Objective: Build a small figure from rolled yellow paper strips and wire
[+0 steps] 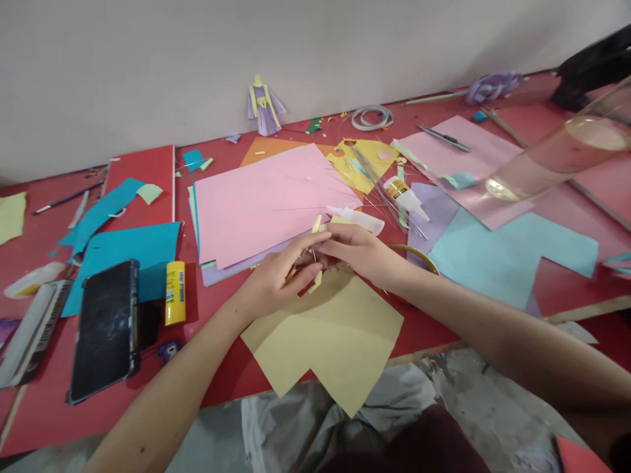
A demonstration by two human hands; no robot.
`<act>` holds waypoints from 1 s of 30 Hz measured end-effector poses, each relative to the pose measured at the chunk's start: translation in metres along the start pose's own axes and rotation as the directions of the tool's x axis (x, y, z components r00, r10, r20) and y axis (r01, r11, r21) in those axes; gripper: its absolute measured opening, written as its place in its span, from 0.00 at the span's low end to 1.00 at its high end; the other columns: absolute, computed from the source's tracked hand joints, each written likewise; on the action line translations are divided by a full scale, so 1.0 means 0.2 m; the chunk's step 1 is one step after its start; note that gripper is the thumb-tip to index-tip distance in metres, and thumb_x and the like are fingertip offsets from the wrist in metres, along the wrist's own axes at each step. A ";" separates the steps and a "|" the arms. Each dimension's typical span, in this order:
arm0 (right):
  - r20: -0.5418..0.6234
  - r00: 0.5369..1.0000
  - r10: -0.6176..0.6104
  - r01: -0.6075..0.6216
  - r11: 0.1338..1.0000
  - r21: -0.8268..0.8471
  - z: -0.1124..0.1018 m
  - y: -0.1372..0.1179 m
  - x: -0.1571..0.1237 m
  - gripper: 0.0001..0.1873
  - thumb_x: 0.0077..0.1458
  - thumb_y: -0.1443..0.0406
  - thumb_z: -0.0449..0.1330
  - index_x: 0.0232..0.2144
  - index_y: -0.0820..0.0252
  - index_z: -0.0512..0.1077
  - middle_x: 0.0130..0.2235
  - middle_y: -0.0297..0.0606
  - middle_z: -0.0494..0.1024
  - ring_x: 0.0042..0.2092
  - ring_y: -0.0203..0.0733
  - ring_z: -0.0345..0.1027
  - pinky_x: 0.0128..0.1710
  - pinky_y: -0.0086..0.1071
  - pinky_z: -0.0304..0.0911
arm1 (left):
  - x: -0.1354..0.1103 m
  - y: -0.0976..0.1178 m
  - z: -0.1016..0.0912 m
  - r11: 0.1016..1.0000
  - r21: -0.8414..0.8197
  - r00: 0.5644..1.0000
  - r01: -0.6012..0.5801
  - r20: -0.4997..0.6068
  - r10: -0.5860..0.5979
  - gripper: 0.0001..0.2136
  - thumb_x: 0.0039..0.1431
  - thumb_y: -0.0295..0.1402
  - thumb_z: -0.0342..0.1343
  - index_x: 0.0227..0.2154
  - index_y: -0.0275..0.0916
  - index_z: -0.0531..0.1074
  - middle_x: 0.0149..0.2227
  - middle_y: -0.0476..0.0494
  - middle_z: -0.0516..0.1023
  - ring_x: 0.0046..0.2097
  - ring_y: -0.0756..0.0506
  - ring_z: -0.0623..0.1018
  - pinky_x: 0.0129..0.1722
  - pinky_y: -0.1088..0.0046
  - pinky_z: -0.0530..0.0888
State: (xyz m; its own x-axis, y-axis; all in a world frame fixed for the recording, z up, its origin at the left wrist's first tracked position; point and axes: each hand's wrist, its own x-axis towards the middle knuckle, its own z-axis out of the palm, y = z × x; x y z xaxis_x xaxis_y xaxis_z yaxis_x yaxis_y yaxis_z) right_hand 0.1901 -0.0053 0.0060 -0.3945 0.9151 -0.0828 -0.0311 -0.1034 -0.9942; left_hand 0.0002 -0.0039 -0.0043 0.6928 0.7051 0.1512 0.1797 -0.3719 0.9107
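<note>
My left hand (276, 279) and my right hand (352, 248) meet above the table, fingertips pinched close together. Between them is a narrow pale yellow paper piece (317, 281), its ends showing above and below the fingers. A thin wire (314, 253) crosses at the fingertips; where it is attached is hidden. Under the hands lies a pale yellow sheet (323, 328) with notched edges. Just beyond the right hand is a white glue bottle (365, 220) on its side. A yellow ring-shaped roll (421, 255) shows partly behind the right forearm.
Pink sheets (276, 203) lie stacked ahead. Loose wires (377, 184) and a yellow-labelled glue bottle (401, 192) are to the right, near a tall clear container (547, 167). Leftward are a phone (104, 328) and a glue stick (175, 292). A paper doll (265, 108) leans against the wall.
</note>
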 end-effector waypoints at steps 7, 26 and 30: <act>-0.033 0.999 0.003 -0.005 0.999 -0.048 0.01 0.00 0.00 0.08 0.55 0.66 0.56 0.24 0.61 0.68 0.22 0.29 0.67 0.25 0.31 0.61 0.25 0.27 0.57 | 0.01 0.01 -0.01 0.992 0.122 0.999 0.020 0.041 -0.025 0.21 0.68 0.33 0.48 0.62 0.46 0.57 0.34 0.49 0.75 0.28 0.54 0.71 0.31 0.80 0.70; -0.009 1.000 0.029 -0.029 0.999 0.026 0.01 -0.02 -0.02 0.06 0.54 0.68 0.57 0.25 0.61 0.68 0.23 0.29 0.67 0.26 0.31 0.60 0.28 0.28 0.57 | 0.01 0.01 -0.01 0.997 0.070 0.999 -0.040 0.030 0.038 0.20 0.68 0.32 0.48 0.62 0.45 0.58 0.31 0.51 0.74 0.28 0.55 0.72 0.30 0.83 0.71; -0.005 0.999 0.036 -0.036 0.999 0.020 0.01 -0.02 -0.02 0.06 0.54 0.67 0.57 0.25 0.60 0.68 0.23 0.29 0.67 0.26 0.31 0.61 0.28 0.27 0.57 | 0.01 0.01 -0.01 0.994 0.094 0.998 -0.053 0.030 0.050 0.20 0.68 0.31 0.48 0.62 0.44 0.58 0.31 0.50 0.74 0.28 0.55 0.73 0.31 0.82 0.71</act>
State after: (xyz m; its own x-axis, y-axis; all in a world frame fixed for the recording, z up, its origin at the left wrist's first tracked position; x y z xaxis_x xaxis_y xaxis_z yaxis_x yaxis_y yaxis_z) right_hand 0.1899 -0.0085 0.0097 -0.3912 0.9126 -0.1192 -0.0355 -0.1444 -0.9889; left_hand 0.0007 -0.0020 -0.0016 0.7218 0.6668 0.1853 0.2076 -0.4640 0.8611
